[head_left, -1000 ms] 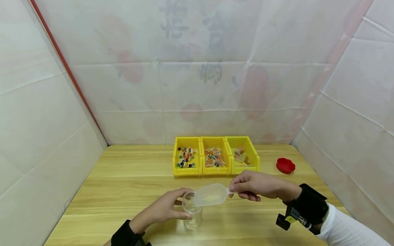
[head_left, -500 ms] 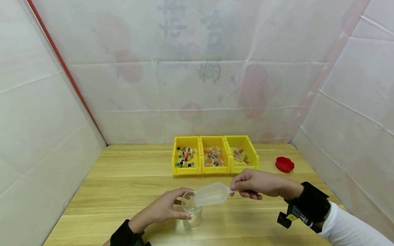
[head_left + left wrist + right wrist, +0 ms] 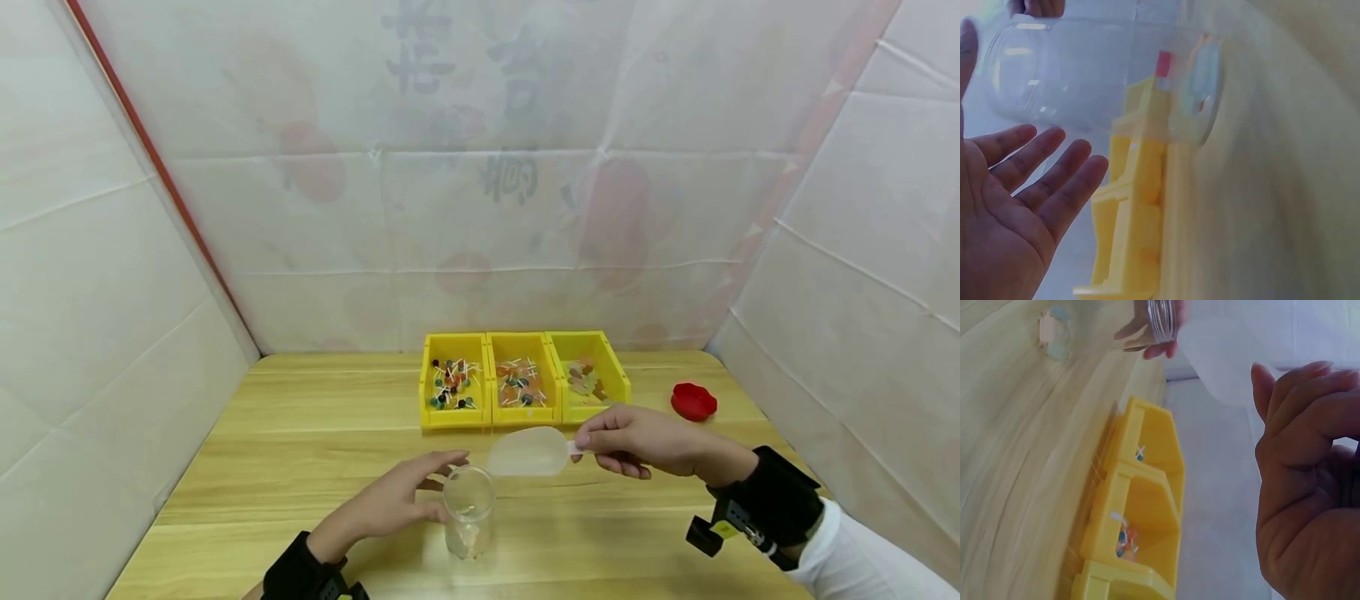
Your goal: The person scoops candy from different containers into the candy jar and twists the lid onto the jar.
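Wood-grain tabletop point(image 3: 300, 467) below a white printed backdrop point(image 3: 450, 217), clear jar point(image 3: 469, 527) upright at lower centre, left hand point(image 3: 393, 498) beside it, fingers spread, right hand point(image 3: 637, 443) at lower right, pinching translucent scoop point(image 3: 528, 452) at lower centre.

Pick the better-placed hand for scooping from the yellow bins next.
Likely the right hand: it pinches the scoop and is nearer the yellow bins. The left hand is beside the clear jar, farther from them, without a scoop.
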`<state>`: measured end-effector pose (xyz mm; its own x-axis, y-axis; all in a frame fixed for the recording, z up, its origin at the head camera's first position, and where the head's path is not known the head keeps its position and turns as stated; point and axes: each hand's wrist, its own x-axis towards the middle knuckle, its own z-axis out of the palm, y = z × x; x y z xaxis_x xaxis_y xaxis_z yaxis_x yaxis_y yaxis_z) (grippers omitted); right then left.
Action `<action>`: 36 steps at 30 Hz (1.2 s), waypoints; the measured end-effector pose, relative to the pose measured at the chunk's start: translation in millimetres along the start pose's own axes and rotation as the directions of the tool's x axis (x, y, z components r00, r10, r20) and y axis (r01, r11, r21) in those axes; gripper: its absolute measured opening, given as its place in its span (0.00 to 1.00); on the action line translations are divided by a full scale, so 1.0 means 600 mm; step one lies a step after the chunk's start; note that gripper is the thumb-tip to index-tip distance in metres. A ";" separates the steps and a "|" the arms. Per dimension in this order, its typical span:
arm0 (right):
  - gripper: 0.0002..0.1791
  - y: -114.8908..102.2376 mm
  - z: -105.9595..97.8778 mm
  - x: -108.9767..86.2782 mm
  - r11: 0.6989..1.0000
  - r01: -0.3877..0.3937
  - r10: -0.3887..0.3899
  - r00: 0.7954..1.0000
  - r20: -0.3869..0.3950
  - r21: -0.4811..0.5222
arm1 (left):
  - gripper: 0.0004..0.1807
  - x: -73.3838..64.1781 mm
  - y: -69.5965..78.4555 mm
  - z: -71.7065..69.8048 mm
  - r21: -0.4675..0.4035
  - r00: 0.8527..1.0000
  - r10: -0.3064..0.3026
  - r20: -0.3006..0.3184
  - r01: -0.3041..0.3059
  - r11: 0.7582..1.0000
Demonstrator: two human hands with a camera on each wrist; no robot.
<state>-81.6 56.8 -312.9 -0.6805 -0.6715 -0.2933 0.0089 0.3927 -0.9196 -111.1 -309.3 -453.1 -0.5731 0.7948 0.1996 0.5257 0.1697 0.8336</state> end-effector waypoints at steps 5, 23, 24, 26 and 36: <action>0.18 0.009 -0.012 -0.004 1.000 -0.016 0.017 0.998 -0.055 0.014 | 0.27 0.004 -0.007 -0.021 0.053 0.994 0.008 -0.108 -0.002 0.999; 0.18 0.027 -0.058 0.054 0.966 -0.242 0.190 0.905 -0.380 -0.091 | 0.31 0.051 -0.047 -0.069 0.148 0.824 -0.201 -0.530 0.324 0.934; 0.18 0.030 -0.060 0.060 0.962 -0.253 0.196 0.898 -0.393 -0.098 | 0.31 0.053 -0.050 -0.071 0.141 0.814 -0.214 -0.540 0.338 0.931; 0.18 0.034 -0.062 0.070 0.955 -0.272 0.203 0.888 -0.413 -0.115 | 0.30 0.057 -0.055 -0.073 0.140 0.799 -0.227 -0.557 0.360 0.923; 0.17 0.028 -0.056 0.125 0.875 -0.363 0.184 0.861 -0.475 -0.319 | 0.33 0.078 -0.081 -0.076 0.138 0.750 -0.300 -0.589 0.459 0.878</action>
<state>-157.2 33.8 -341.7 -0.9320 -0.2071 -0.2976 0.0214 0.7880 -0.6153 -192.1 -307.0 -460.7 -0.9580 0.2023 0.2035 0.2852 0.5939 0.7523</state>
